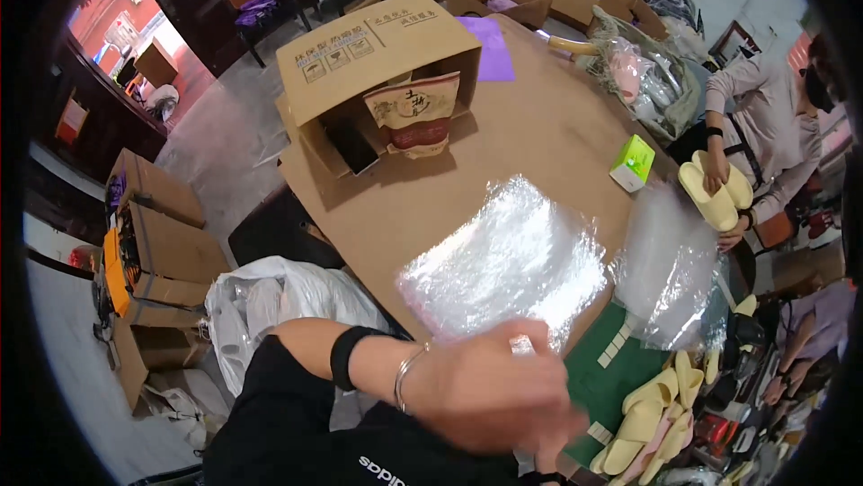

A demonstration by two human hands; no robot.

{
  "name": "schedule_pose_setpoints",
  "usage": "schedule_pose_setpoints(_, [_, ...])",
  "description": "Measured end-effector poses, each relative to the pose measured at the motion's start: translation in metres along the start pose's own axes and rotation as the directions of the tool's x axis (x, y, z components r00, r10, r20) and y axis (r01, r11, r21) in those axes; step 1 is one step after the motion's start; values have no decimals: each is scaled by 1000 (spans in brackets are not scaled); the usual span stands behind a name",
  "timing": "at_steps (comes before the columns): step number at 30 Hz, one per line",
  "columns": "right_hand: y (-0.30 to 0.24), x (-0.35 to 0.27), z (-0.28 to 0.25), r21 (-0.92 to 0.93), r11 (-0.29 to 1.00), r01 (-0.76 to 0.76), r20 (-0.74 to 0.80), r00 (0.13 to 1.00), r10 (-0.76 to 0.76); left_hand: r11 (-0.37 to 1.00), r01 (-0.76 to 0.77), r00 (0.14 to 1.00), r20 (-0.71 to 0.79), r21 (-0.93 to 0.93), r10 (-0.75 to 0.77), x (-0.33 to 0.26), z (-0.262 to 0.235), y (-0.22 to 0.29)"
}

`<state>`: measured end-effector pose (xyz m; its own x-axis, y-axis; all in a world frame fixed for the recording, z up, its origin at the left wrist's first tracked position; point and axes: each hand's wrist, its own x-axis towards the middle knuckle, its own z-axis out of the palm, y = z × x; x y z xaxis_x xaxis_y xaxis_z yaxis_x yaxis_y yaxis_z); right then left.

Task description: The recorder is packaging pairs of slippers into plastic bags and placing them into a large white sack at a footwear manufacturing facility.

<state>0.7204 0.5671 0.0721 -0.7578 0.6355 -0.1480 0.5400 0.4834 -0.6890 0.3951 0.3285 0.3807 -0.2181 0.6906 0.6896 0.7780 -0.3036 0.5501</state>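
Observation:
My left hand (485,387), with a silver bracelet and a black wristband, reaches across the near edge of the table. Its fingers look curled and are partly smeared by motion. A small whitish piece (521,345) shows at its fingertips, too small to name. My right hand (559,432) is close against it, mostly hidden behind it and blurred, so its fingers cannot be read. Just beyond both hands lies a stack of clear plastic bags (508,257). Beside the hands, a green mat (589,378) carries small pale label strips (614,345).
An open cardboard box (360,54) holds a printed paper bag (415,113). A green-yellow carton (633,163) and more clear bags (670,261) lie to the right. Yellow slippers (643,419) pile at lower right. Across the table, a person holds yellow slippers (710,194).

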Motion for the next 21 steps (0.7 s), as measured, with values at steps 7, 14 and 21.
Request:
schedule_pose_setpoints(7, [0,-51,11,13,1000,6,27,1000,-6,930,-204,787,-514,305,341,18,1,90])
schedule_pose_setpoints(14, [25,-109,19,-9,1000,8,-27,1000,-8,916,-328,800,-448,232,400,-9,17,150])
schedule_pose_setpoints(21, [6,-146,19,105,988,-116,-31,992,119,937,-295,816,-462,184,348,-30,34,195])
